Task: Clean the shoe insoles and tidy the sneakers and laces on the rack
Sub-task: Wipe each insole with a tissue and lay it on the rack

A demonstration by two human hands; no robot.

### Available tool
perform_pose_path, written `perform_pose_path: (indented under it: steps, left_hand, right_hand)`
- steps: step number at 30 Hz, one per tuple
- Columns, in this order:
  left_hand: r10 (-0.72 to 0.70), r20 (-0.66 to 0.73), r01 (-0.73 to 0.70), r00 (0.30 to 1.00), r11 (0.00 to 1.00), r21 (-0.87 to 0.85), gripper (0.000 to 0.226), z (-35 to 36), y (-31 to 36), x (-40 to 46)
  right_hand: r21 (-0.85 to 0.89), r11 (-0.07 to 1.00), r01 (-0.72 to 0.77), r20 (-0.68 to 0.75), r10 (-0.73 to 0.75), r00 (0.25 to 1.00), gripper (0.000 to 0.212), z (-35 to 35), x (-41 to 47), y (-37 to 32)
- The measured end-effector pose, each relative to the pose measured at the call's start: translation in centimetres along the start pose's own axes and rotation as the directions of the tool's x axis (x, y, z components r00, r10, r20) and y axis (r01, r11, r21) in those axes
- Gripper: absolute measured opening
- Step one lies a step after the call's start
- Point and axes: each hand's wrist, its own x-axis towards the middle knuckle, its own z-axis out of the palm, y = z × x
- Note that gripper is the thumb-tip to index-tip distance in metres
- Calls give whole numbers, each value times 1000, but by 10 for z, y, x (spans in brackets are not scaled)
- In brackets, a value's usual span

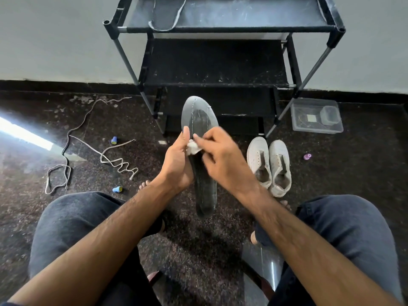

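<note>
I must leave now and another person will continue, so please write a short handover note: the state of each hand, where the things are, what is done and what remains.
Left hand grips the grey insole at its middle, held upright in front of the rack.
Right hand pinches a white cloth against that insole.
Second insole lies on the top shelf.
White sneakers stand on the floor, unlaced; two laces lie loose on the floor to the left.
Left to do: finish wiping, then tidy sneakers and laces onto the rack.
</note>
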Motion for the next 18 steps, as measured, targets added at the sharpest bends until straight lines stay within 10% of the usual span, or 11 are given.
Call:
perform_pose_path:
  steps: [6,12,18]
  left_hand:
    - [-32,16,32,999,999,-28,56,-6,4,4]
    - [-33,-30,32,999,998,-58,60,-7,5,7]
    - [-23,-27,22,999,1000,-2,49,1,-1,3]
  right_hand:
    - [-181,960,214,235,-169,957,30,7,-9,-6]
    - [179,983,30,480,-114,870,21,-28,-6,7]
    - [54,996,-77,-122,83,989,27,-29,7,19]
